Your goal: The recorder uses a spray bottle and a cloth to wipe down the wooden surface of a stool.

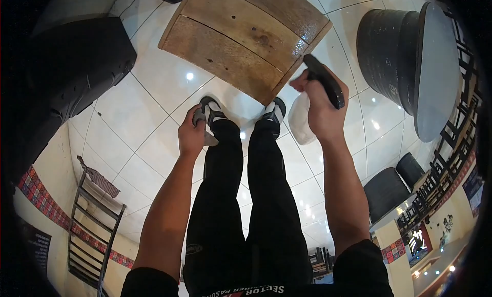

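My right hand [326, 112] is wrapped around a spray bottle with a black trigger head and a translucent white body [300, 122]. Its head is beside the right edge of a low wooden table [226, 35] made of planks. Shiny wet patches [300, 47] show on the table's right side. A grey cloth [210, 139] is bunched in my left hand [191, 137], above my left leg and apart from the table. My shoes stand on the tiled floor at the table's near side.
To the right stands a black drum with a round grey top [438, 74]. Dark seats [386, 185] are behind it. A black sofa-like piece [84, 66] is at left. A ladder-like rack [96, 220] with a hanging striped cloth [102, 179] leans at lower left.
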